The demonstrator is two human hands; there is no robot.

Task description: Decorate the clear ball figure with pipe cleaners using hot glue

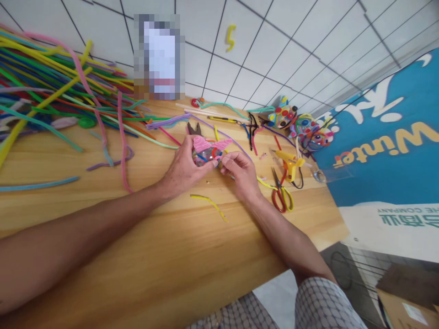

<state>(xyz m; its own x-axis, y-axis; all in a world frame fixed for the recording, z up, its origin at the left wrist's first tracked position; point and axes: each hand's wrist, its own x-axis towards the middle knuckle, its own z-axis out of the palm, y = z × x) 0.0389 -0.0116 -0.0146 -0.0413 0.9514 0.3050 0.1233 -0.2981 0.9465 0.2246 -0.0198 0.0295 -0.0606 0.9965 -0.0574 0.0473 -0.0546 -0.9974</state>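
My left hand is closed around a small craft piece, a clear ball with pink pipe-cleaner wings on top and red and blue bits inside. Just right of it, my right hand pinches the piece's right side with fingertips together. Both hands rest on the wooden table near its middle. Dark pliers lie just behind the piece.
A big heap of coloured pipe cleaners covers the table's back left. Finished colourful craft balls, a yellow glue gun and red-handled scissors lie to the right. A yellow pipe-cleaner scrap lies near my wrists. A blue banner stands right.
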